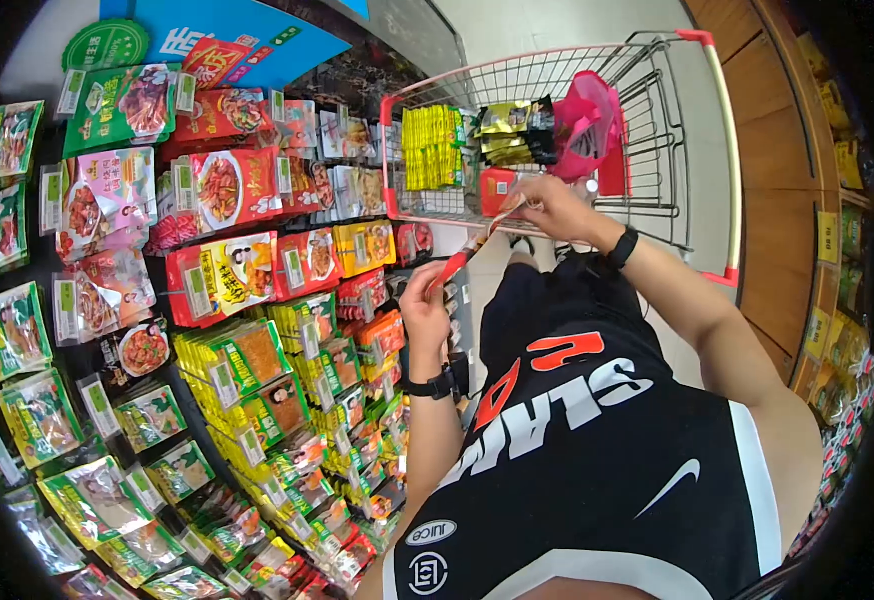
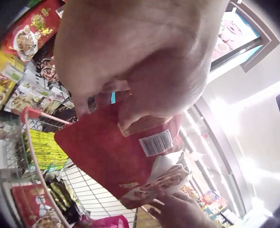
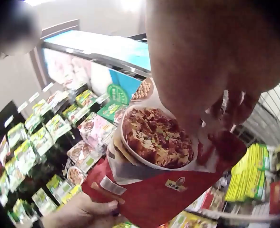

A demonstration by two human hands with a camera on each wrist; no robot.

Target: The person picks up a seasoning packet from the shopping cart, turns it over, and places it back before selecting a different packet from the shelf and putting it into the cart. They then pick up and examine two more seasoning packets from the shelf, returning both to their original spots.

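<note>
A red packet (image 1: 454, 265) with a bowl of food pictured on it is stretched between both hands, above the floor beside the cart. My left hand (image 1: 427, 315) pinches one end, thumb on the red side near the barcode, as the left wrist view shows. The other end is gripped by my right hand (image 1: 557, 212), whose fingers are partly hidden in the right wrist view. In that view the food picture (image 3: 156, 137) faces the camera, with my left thumb below it at the packet's edge.
A wire shopping cart (image 1: 390, 150) with a red rim holds yellow-green packets (image 1: 433, 148), black and gold packets (image 1: 513, 133), a red box (image 1: 498, 190) and a pink bag (image 1: 591, 120). Racks of hanging packets (image 1: 222, 190) fill the left side. Wooden shelving (image 1: 779, 200) stands at the right.
</note>
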